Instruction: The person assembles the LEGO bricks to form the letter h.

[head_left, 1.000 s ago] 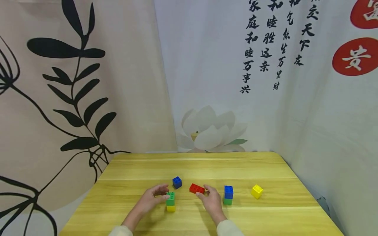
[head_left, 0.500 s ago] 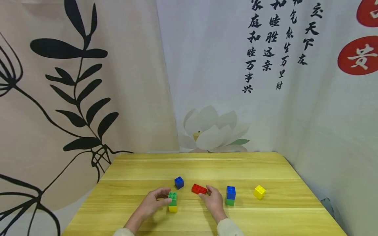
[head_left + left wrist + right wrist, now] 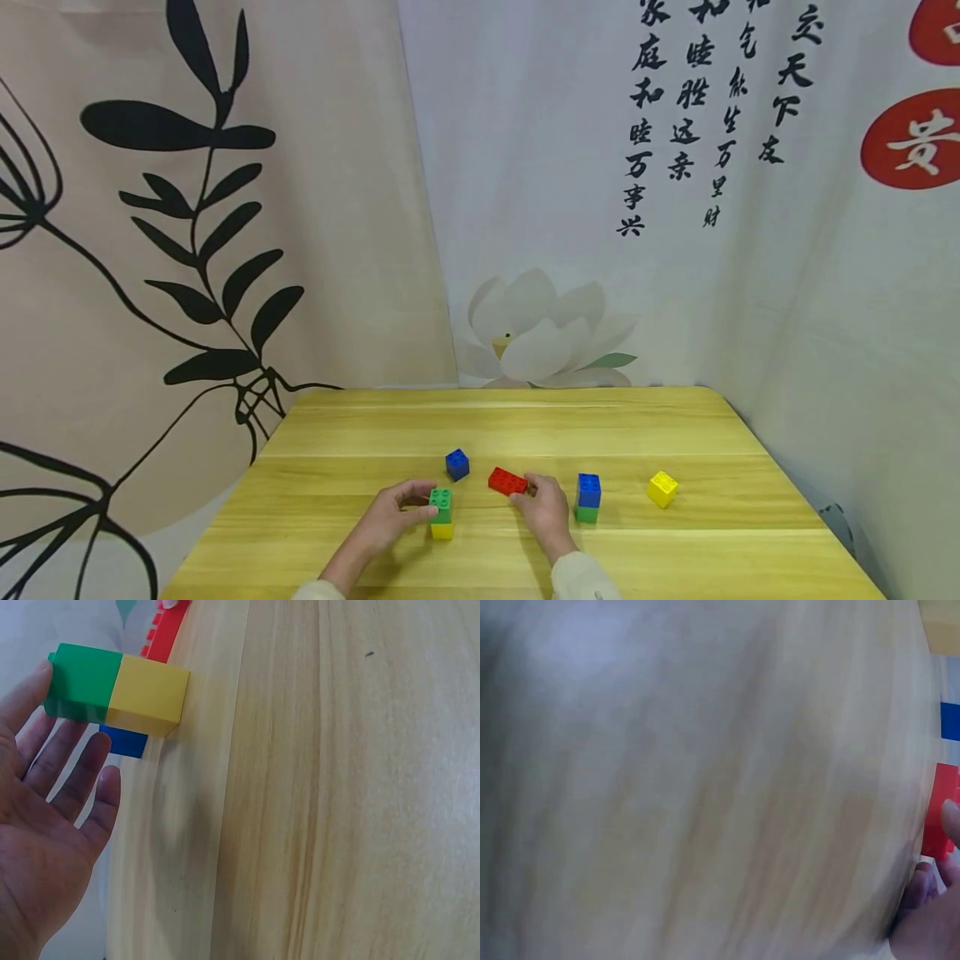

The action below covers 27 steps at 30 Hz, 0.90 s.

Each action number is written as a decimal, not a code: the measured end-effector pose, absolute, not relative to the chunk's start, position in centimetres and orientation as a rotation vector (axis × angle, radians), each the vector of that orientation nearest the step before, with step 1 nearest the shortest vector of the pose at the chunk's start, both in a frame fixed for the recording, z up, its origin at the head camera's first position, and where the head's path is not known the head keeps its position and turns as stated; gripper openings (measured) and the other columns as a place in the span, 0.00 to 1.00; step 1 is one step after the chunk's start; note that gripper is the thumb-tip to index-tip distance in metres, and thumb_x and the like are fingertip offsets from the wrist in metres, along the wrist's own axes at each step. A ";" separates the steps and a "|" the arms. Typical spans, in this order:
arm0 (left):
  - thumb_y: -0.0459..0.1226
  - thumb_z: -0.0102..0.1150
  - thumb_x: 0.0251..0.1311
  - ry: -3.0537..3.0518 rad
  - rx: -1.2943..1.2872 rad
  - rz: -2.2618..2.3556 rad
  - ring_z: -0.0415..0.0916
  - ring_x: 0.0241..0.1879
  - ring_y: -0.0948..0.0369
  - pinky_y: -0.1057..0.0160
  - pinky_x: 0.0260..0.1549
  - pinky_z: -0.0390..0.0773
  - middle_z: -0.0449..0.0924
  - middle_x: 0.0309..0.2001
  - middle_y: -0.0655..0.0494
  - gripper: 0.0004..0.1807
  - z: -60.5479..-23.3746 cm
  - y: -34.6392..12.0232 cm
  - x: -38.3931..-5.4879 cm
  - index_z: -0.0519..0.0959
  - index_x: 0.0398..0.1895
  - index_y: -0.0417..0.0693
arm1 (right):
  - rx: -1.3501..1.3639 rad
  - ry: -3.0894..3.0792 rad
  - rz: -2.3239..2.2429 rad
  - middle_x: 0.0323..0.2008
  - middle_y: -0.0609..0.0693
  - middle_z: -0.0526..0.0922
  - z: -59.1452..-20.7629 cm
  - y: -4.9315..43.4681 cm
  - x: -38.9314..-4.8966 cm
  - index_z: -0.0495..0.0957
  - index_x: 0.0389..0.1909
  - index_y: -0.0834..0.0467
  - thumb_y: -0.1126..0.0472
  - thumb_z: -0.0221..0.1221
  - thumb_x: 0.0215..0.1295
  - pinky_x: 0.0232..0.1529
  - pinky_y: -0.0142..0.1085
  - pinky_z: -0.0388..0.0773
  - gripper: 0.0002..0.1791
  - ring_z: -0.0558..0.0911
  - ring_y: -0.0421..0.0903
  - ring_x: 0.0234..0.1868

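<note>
In the head view, my left hand [image 3: 386,521] holds a toy brick stack upright, its thumb against the green brick [image 3: 441,494] on top. Below that is a yellow brick [image 3: 442,531]. The left wrist view shows the fingers [image 3: 64,754] bent beside the green brick [image 3: 84,682], with the yellow brick [image 3: 148,691] beyond their reach. My right hand [image 3: 546,518] pinches the right end of a long red brick [image 3: 507,481] between thumb and finger. Only part of that hand [image 3: 930,919] and the red brick [image 3: 939,810] enters the right wrist view.
Behind the stack lies a small blue brick [image 3: 457,465]. Right of my right hand stands a blue brick [image 3: 588,490] on a green one [image 3: 587,515]. Farther right, a yellow brick [image 3: 663,490] sits on the wooden table [image 3: 660,567]. Printed cloth [image 3: 360,208] hangs behind the table.
My left thumb has come in against the front of the green brick. The right hand stays at the red brick. The head view has shifted slightly, sliding everything right.
</note>
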<state>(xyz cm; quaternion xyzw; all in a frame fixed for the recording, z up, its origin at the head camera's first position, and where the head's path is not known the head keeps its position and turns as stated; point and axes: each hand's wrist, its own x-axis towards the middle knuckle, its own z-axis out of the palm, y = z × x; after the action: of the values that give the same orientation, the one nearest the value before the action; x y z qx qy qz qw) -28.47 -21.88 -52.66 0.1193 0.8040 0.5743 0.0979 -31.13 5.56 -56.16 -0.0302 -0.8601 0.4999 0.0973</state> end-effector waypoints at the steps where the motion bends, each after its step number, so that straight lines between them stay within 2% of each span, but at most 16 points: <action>1: 0.48 0.66 0.63 2.382 0.352 1.698 0.75 0.53 0.51 0.51 0.48 0.78 0.79 0.53 0.50 0.32 -52.7 -21.8 -28.5 0.74 0.63 0.38 | -0.091 -2.547 1.469 0.41 0.58 0.80 -56.2 5.6 -31.1 0.79 0.52 0.72 0.67 0.70 0.55 0.46 0.50 0.77 0.24 0.79 0.54 0.43; 13: 0.48 0.66 0.62 2.436 0.367 1.650 0.76 0.50 0.52 0.53 0.47 0.79 0.80 0.51 0.51 0.29 -52.7 -21.7 -28.6 0.76 0.61 0.40 | -0.067 -2.551 1.444 0.38 0.55 0.80 -56.0 5.7 -30.8 0.82 0.47 0.69 0.67 0.71 0.54 0.43 0.49 0.77 0.19 0.79 0.52 0.40; 23: 0.49 0.66 0.62 2.472 0.355 1.597 0.76 0.50 0.53 0.50 0.48 0.77 0.81 0.50 0.52 0.28 -52.5 -21.7 -28.5 0.77 0.60 0.41 | 0.042 -2.553 1.533 0.34 0.52 0.83 -56.0 6.0 -30.6 0.83 0.44 0.67 0.65 0.70 0.57 0.36 0.41 0.77 0.15 0.78 0.46 0.36; 27: 0.49 0.67 0.61 2.483 0.351 1.583 0.76 0.51 0.53 0.49 0.49 0.77 0.81 0.50 0.52 0.29 -52.5 -21.7 -28.6 0.77 0.60 0.42 | 0.061 -2.560 1.571 0.37 0.53 0.84 -55.8 6.0 -30.6 0.82 0.46 0.67 0.64 0.70 0.58 0.38 0.42 0.78 0.17 0.79 0.47 0.38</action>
<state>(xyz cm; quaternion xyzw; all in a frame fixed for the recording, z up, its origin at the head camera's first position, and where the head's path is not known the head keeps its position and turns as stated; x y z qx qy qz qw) -28.63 -21.69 -52.54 0.1180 0.8340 0.5317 0.0881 -30.58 5.95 -55.76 0.0202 -0.8500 0.5218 0.0687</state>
